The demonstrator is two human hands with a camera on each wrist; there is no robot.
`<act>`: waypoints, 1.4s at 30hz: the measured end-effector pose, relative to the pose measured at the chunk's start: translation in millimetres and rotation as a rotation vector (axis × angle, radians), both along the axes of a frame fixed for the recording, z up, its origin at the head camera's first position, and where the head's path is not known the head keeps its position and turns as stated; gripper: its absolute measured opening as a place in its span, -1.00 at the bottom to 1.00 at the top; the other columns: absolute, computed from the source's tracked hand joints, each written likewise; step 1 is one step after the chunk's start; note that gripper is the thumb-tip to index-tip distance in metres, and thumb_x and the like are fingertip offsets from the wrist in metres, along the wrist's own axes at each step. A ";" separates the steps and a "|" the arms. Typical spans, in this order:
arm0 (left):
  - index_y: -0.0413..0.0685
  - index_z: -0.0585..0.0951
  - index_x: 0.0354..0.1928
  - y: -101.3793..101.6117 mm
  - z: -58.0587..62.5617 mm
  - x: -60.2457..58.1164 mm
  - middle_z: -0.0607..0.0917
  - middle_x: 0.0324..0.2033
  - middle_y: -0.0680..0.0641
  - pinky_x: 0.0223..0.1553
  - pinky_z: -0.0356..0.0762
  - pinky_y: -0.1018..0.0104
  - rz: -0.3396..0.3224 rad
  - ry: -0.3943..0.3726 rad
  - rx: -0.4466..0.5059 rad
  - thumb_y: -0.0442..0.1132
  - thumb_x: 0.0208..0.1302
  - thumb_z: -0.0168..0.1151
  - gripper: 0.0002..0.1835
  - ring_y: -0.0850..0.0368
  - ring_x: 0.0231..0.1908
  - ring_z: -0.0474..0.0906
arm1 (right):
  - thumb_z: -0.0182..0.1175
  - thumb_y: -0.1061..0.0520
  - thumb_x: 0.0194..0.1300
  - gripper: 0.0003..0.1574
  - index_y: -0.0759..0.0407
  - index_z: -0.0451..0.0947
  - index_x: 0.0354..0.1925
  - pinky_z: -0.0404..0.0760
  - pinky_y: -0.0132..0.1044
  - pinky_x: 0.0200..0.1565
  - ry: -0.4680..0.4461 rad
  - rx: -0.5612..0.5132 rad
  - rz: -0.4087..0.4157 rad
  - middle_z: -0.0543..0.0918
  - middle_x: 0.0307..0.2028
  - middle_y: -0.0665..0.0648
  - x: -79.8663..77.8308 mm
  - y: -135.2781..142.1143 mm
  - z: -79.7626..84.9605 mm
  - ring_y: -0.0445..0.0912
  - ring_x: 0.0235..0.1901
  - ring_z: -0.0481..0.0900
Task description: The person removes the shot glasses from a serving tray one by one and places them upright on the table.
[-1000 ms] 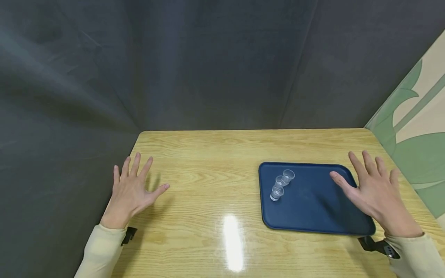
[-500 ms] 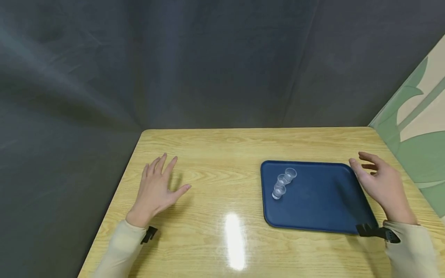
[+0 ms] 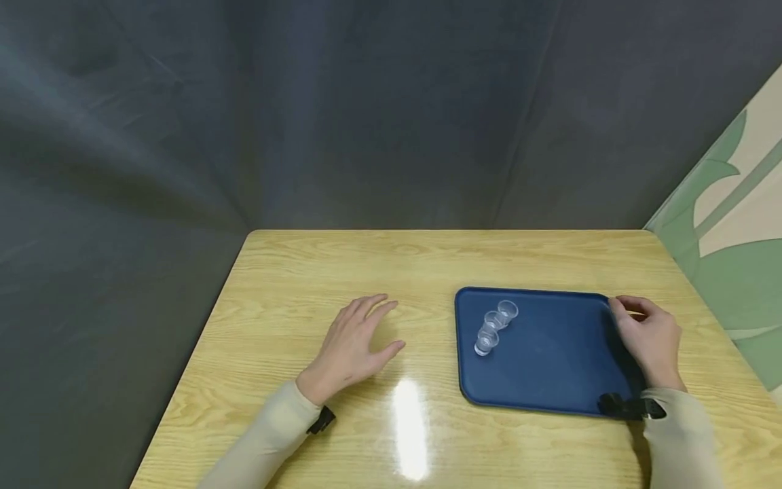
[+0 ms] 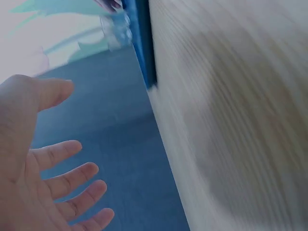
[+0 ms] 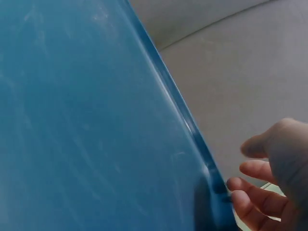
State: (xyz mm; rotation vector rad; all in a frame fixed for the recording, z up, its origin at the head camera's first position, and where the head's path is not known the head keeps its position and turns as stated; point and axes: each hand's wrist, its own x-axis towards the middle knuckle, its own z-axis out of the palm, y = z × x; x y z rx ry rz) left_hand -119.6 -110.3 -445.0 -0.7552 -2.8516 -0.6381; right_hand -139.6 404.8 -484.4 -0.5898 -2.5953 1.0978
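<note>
Three small clear cups (image 3: 493, 320) stand in a slanting row on the left part of a blue tray (image 3: 550, 360). My right hand (image 3: 650, 336) is at the tray's right edge near the far corner. In the right wrist view, its bent fingertips (image 5: 236, 185) are right at the tray's rim (image 5: 185, 120), while the thumb stays apart from it. My left hand (image 3: 345, 346) hovers over the table left of the tray, fingers spread and relaxed, holding nothing. From the left wrist, the tray's side (image 4: 142, 43) shows beyond the thumb, with a clear cup (image 4: 115, 31) on it.
The tray lies on a light wooden table (image 3: 293, 272). A dark curtain (image 3: 391, 115) hangs behind the table and along its left side. At the right is a wall with green leaf shapes (image 3: 742, 278). Each wrist bears a black strap.
My left hand has moved right across the table towards the tray. My right hand has come down to the tray's right edge, its fingers bending. Tray and cups stay in place.
</note>
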 end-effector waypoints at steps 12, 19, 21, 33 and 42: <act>0.06 0.57 0.42 67.3 -3.8 1.9 0.64 0.35 0.01 0.33 0.56 0.03 -0.090 -0.010 0.109 0.20 0.41 0.35 -0.35 0.04 0.34 0.56 | 0.30 -0.02 0.49 -0.47 0.38 0.66 0.18 0.40 -0.68 -0.40 0.011 -0.018 0.009 0.38 -0.52 -0.73 -2.5 5.8 -17.1 -0.69 -0.46 0.38; 0.12 0.60 0.39 93.5 -11.4 -0.4 0.68 0.30 0.06 0.30 0.59 0.11 -0.097 -0.027 0.111 0.22 0.44 0.30 -0.40 0.09 0.29 0.60 | 0.29 0.08 0.49 -0.53 0.45 0.66 0.15 0.36 -0.63 -0.43 -0.021 0.062 0.033 0.34 -0.52 -0.62 -2.0 11.5 -20.8 -0.65 -0.51 0.33; 0.13 0.60 0.39 98.7 -14.5 -1.3 0.68 0.30 0.06 0.27 0.60 0.13 -0.095 -0.042 0.111 0.22 0.45 0.29 -0.41 0.10 0.29 0.60 | 0.26 0.07 0.51 -0.53 0.44 0.66 0.15 0.35 -0.62 -0.42 -0.033 0.087 0.032 0.38 -0.50 -0.55 -2.4 11.5 -21.8 -0.63 -0.49 0.31; 0.12 0.66 0.33 123.8 -24.8 -8.9 0.72 0.25 0.08 0.21 0.64 0.20 -0.105 -0.055 0.114 0.18 0.44 0.30 -0.46 0.10 0.23 0.65 | 0.23 0.07 0.54 -0.52 0.50 0.66 0.11 0.33 -0.59 -0.43 -0.059 0.144 0.042 0.69 -0.39 -0.01 -1.2 13.0 -24.8 -0.59 -0.52 0.28; 0.19 0.71 0.25 136.6 -25.2 -9.6 0.78 0.07 0.14 0.02 0.66 0.33 -0.131 -0.078 0.069 0.14 0.43 0.36 -0.56 0.20 0.07 0.72 | 0.22 0.08 0.54 -0.53 0.51 0.65 0.08 0.32 -0.57 -0.43 -0.050 0.164 0.049 0.74 -0.29 0.29 -0.3 9.4 -22.9 -0.57 -0.52 0.27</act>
